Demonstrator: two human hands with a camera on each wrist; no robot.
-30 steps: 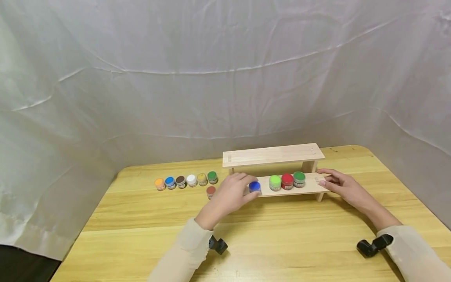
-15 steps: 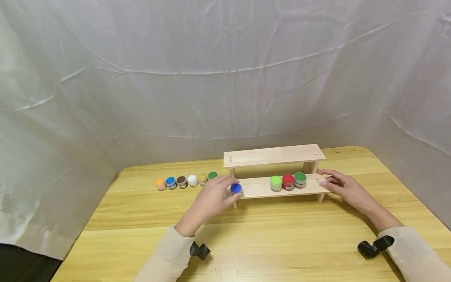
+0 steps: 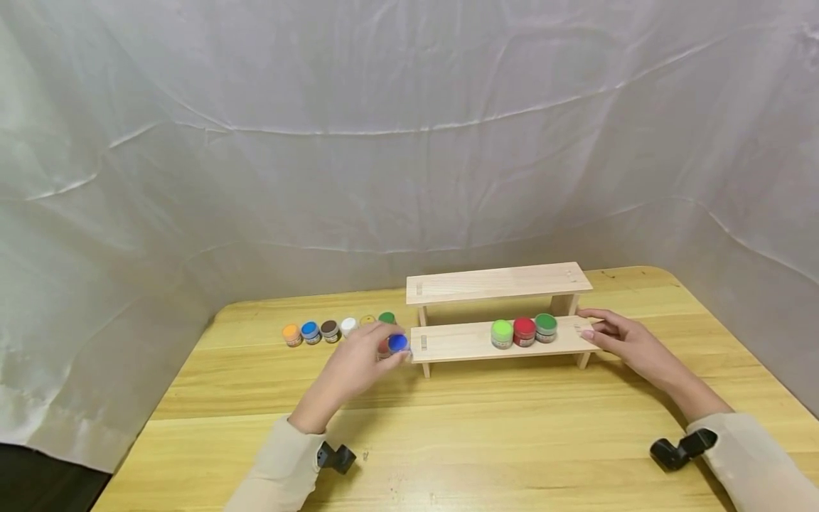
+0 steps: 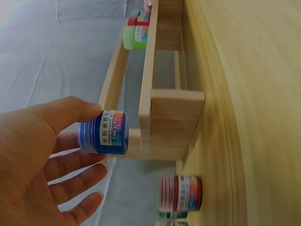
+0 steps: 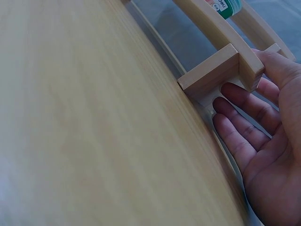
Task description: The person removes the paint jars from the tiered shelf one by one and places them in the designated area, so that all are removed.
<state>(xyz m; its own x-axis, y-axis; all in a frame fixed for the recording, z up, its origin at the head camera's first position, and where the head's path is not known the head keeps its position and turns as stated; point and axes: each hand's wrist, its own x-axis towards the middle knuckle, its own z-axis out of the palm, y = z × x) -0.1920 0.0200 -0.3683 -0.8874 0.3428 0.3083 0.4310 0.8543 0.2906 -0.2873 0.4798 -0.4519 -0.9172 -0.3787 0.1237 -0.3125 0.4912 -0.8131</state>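
Note:
My left hand [image 3: 353, 363] pinches a blue gouache paint jar [image 4: 104, 133] between thumb and fingers, held up beside the left end of a two-tier wooden shelf [image 3: 457, 343]. The other fingers of that hand are spread. Just behind the blue jar, a brown-red paint jar [image 4: 182, 194] stands on the table, partly covered in the head view. My right hand [image 3: 630, 347] grips the right end of the lower tier, its thumb on top and fingers around the end and below. On that tier stand a lime green jar [image 3: 502, 334], a red jar [image 3: 524, 332] and a dark green jar [image 3: 546, 328].
Left of the shelf, a row of paint jars stands on the wooden table [image 3: 480, 441], including orange [image 3: 291, 335], blue [image 3: 311, 332], dark brown [image 3: 330, 331] and white [image 3: 348, 326] ones. The upper tier [image 3: 499, 282] rises behind the lower one. A grey cloth [image 3: 409, 185] hangs behind.
My left hand has carried the blue jar leftward along the lower tier and past its left end. My right hand has stayed at the right end of the shelf.

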